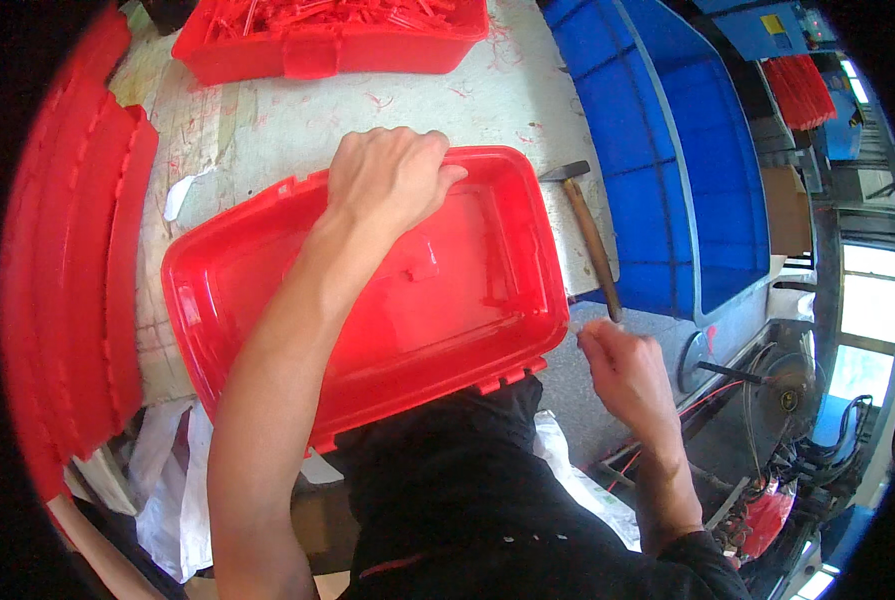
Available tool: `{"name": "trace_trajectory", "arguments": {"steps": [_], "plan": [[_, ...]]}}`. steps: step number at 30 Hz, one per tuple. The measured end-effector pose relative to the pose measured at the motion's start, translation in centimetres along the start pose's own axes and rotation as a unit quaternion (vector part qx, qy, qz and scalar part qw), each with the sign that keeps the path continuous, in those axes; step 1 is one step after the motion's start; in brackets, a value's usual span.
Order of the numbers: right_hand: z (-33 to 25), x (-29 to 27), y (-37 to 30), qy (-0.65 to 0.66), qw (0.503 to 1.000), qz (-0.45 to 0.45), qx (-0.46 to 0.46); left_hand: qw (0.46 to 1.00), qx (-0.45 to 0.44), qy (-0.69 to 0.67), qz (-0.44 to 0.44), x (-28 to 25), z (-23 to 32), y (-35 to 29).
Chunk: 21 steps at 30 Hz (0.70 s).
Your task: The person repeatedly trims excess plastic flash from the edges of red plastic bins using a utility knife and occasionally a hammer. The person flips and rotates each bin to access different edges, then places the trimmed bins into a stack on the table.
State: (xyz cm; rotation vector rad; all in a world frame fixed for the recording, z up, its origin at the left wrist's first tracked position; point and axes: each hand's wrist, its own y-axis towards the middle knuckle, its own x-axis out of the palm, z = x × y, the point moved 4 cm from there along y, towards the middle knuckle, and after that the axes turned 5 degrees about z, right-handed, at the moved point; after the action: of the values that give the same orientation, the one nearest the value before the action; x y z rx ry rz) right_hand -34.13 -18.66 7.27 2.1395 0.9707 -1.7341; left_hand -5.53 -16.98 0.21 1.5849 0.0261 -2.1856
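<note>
A red plastic box (417, 330), open side up, lies at a slant across the near table edge, close against my body. Its near rim carries small hinge lugs, and a latch notch shows on the far rim. My left hand (387, 175) is closed over that far rim, thumb toward the inside, while its forearm crosses above the box. Just off the box's right corner, my right hand (625, 375) is closed in a pinch; whatever its fingers hold is too small to make out. A hammer (592, 235) with a wooden handle lies right of the box.
A red box (312, 55) full of small red parts stands at the back of the table (267, 130). Red molded pieces (77, 270) are stacked at left, with another person's forearm (97, 550) below. A large blue crate (667, 180) and a black fan-like machine (767, 390) are at right.
</note>
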Motion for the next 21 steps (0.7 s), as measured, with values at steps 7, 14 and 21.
{"name": "trace_trajectory", "arguments": {"steps": [7,14,21], "plan": [[-1.4,1.0,5.1,0.089,0.954,0.263,-0.11,1.0,-0.008,0.022,-0.018,-0.7,0.4,0.2],[2.3,4.6,1.6,0.138,0.981,0.132,-0.031,0.995,-0.042,0.061,-0.071,-0.6,0.5,0.0],[8.2,4.7,-2.2,0.357,0.925,0.033,0.124,0.956,-0.279,0.053,-0.079,-8.4,-10.3,-2.7]]}}
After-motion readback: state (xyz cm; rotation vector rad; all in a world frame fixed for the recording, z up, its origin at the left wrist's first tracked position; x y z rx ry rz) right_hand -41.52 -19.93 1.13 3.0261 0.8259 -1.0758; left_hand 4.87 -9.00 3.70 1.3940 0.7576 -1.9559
